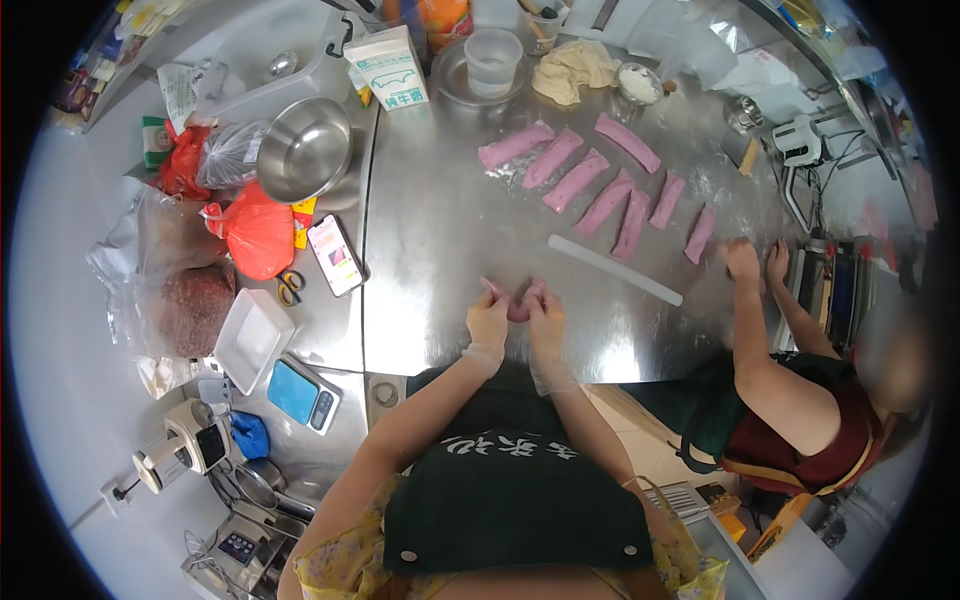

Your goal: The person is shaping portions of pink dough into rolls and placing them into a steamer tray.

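Observation:
A piece of pink dough (519, 307) is held up between my hands near the front edge of the steel table (430, 215), sagging in the middle. My left hand (487, 324) is closed on one end of it, and my right hand (546, 322) grips the other. Both hands appear to wear thin clear gloves. Farther off, several pink dough strips (576, 181) lie on the steel, most of them slanted side by side. A white rolling pin (615, 270) rests between them and my hands.
On the left are a steel bowl (305, 150), a phone (335, 256), scissors (289, 288), a white tray (253, 341) and a kitchen scale (303, 394). A milk carton (388, 70), plastic tubs (493, 62) and a cloth (574, 71) stand at the back. Another person's hands (742, 260) are at the right.

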`<action>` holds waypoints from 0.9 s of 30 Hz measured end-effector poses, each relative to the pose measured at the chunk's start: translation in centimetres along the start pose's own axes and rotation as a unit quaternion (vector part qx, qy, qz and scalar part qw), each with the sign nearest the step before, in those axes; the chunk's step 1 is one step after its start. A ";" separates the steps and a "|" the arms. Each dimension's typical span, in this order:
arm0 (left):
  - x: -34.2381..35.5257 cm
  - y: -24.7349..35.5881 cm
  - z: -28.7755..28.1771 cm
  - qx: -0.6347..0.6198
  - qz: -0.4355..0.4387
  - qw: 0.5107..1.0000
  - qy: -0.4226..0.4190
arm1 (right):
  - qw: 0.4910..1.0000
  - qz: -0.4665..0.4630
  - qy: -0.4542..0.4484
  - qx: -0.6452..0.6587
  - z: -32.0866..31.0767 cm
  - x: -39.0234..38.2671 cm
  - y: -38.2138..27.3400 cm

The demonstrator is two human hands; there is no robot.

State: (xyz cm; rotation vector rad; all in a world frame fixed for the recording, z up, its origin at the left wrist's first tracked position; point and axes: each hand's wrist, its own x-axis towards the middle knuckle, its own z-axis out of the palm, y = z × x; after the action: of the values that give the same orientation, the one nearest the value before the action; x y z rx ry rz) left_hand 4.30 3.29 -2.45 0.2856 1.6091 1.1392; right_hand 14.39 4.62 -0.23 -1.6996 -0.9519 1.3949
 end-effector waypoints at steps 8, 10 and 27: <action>-0.2 1.8 -0.4 0.264 0.212 0.941 0.030 | 0.992 -0.039 -0.064 -0.103 0.4 0.0 -0.3; 0.1 1.8 -0.5 0.285 0.271 0.919 0.036 | 0.993 -0.059 -0.080 -0.068 0.3 0.3 -0.1; 0.8 3.4 -2.3 0.542 0.455 0.697 -0.113 | 0.935 -0.151 -0.227 -0.227 -2.3 3.1 -1.7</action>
State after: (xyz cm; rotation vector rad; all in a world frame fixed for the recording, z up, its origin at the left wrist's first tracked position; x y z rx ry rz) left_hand 0.81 4.35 -0.45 2.1050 1.7515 0.5698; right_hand 16.97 7.94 0.22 -1.4665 -1.8325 1.4569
